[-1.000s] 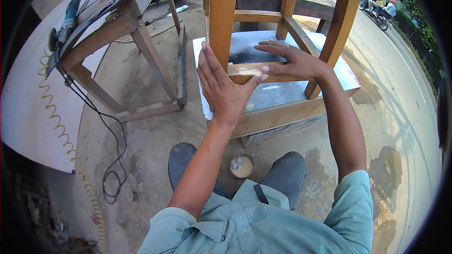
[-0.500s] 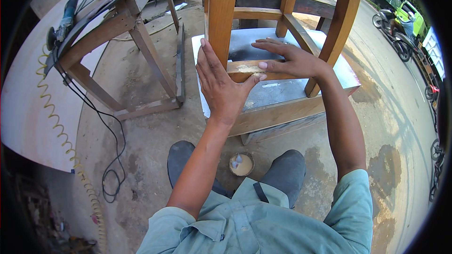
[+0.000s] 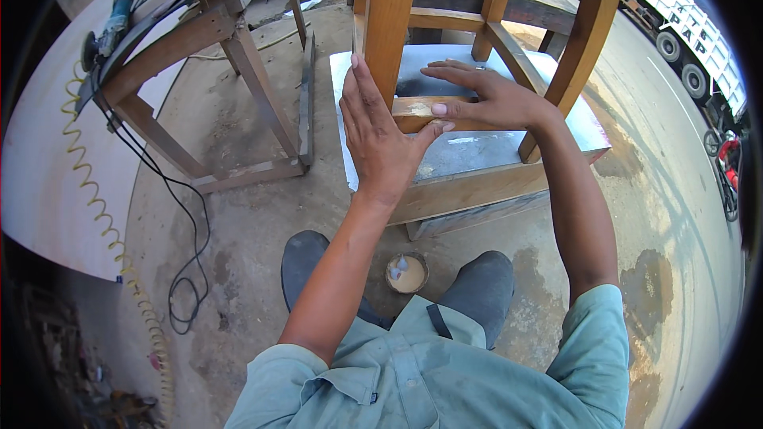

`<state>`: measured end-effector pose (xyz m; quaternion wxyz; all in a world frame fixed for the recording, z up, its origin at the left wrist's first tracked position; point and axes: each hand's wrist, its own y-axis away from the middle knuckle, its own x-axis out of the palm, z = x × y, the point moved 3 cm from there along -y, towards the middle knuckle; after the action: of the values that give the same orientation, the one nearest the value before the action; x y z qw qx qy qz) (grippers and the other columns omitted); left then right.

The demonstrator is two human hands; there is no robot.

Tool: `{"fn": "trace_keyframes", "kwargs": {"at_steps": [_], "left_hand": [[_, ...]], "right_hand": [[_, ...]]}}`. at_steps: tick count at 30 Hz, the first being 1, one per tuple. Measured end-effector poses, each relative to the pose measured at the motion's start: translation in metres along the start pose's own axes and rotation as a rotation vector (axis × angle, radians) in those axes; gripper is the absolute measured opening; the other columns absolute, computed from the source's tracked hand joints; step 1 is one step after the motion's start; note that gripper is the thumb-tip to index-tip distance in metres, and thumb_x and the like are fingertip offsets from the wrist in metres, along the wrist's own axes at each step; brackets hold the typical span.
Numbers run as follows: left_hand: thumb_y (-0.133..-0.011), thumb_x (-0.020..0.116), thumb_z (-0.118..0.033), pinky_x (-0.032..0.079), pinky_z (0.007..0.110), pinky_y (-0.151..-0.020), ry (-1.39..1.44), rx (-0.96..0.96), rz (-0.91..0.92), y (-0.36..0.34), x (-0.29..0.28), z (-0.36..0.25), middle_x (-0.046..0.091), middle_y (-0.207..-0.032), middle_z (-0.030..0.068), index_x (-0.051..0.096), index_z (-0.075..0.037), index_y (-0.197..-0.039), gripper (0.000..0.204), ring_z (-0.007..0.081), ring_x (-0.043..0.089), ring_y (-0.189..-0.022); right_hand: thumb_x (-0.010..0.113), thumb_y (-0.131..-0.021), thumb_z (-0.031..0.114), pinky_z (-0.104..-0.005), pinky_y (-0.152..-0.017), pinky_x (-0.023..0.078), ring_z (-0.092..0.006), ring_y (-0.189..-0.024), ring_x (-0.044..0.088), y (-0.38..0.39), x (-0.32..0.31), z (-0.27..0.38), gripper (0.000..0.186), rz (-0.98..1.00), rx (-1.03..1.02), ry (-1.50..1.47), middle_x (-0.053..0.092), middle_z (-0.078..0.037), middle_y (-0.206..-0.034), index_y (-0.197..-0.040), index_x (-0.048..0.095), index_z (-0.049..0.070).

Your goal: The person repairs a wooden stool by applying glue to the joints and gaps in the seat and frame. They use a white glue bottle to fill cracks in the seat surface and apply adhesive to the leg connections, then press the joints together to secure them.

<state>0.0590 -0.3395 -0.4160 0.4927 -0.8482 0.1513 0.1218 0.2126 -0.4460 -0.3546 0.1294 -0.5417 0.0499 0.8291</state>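
Note:
A brown wooden furniture frame (image 3: 391, 24) with upright legs stands on a low box-like stand (image 3: 469, 160) that has a scuffed, silvery-white top. My left hand (image 3: 385, 131) rests against the near left leg, fingers stretched up along its side, thumb reaching to the short cross rail (image 3: 409, 121). A pale, rough patch shows on that rail. From the right, my right hand (image 3: 497, 101) lies over the rail, thumb on its upper face near the patch and fingers straight out past it. Anything under the right thumb is hidden.
A small bowl of beige paste (image 3: 408, 273) sits on the ground between my boots. At left, a wooden workbench (image 3: 168, 59) carries a power grinder (image 3: 119, 12); a coiled yellow hose (image 3: 95, 205) and black cables (image 3: 187, 286) trail down. A truck (image 3: 685, 28) is on the road at right.
Both hands keep nearly the same place and pose on the frame. The pale patch on the rail looks smaller. On the road, the truck has come farther into view.

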Motion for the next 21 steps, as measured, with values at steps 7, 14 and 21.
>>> {"fn": "trace_keyframes", "kwargs": {"at_steps": [7,14,21], "left_hand": [[-0.060,0.092,-0.048,0.029,0.054,-0.116,-0.012,0.013,0.004,0.001,0.000,0.003,0.017,-0.159,0.0254,-0.005,-0.009,-0.159,0.144,0.0433,0.028,-0.143],[-0.061,0.092,-0.049,0.032,0.054,-0.114,-0.009,0.027,-0.003,0.002,0.000,0.002,0.020,-0.157,0.0255,-0.004,-0.008,-0.159,0.143,0.0433,0.030,-0.141],[-0.061,0.093,-0.046,0.034,0.054,-0.112,0.003,0.035,-0.016,0.002,-0.001,0.003,0.022,-0.155,0.0259,-0.002,-0.008,-0.159,0.142,0.0435,0.033,-0.139]], "right_hand": [[0.056,-0.093,0.064,-0.0479,-0.122,0.025,-0.0340,-0.149,0.028,-0.004,0.003,0.002,0.077,0.009,-0.014,-0.023,0.040,-0.018,-0.156,-0.151,0.044,0.015],[0.051,-0.094,0.067,-0.0468,-0.120,0.028,-0.0362,-0.148,0.031,-0.008,0.005,0.007,0.078,0.018,0.039,-0.074,0.037,-0.019,-0.157,-0.151,0.043,0.014],[0.054,-0.090,0.070,-0.0459,-0.116,0.035,-0.0386,-0.141,0.042,-0.012,0.011,0.011,0.083,-0.009,-0.047,0.040,0.042,-0.018,-0.154,-0.147,0.048,0.011]]}}
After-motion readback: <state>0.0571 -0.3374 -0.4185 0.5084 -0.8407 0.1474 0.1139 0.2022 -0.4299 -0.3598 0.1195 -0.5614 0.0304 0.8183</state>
